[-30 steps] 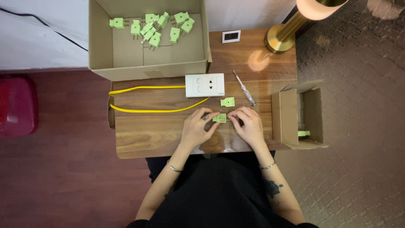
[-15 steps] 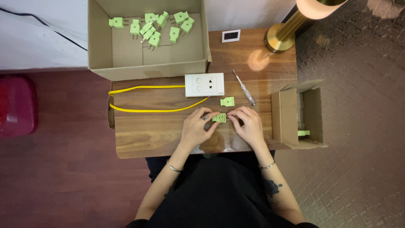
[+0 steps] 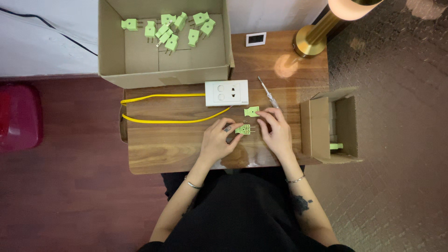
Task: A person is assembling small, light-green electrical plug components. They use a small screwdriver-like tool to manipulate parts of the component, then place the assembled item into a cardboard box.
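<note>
**Both hands on a green plug body at the table's front edge**

Left hand point(image 3: 218, 140) has its fingertips pinched on the left side of the small light-green plastic plug body with metal prongs point(image 3: 244, 129), which lies on the brown wooden table point(image 3: 158, 144) between the two hands. Right hand point(image 3: 276, 131) is just beside the plug's right end, fingers curled down to the table; whether it grips anything cannot be told. A separate light-green plastic plug cover point(image 3: 251, 111) lies just above the plug body, near the right hand's fingertips. A slim screwdriver with a clear handle point(image 3: 268, 92) lies above that, next to the white rectangular wall socket point(image 3: 227, 93), whose yellow cable point(image 3: 163, 108) loops off to the left. Open brown cardboard box point(image 3: 112, 42) at the table's far side holds a scatter of light-green plugs point(image 3: 171, 29). A smaller cardboard box point(image 3: 311, 126) stands at the right edge with one green piece inside. Brass lamp base point(image 3: 311, 41) at top right, small white square device point(image 3: 255, 39) beside it.
</note>
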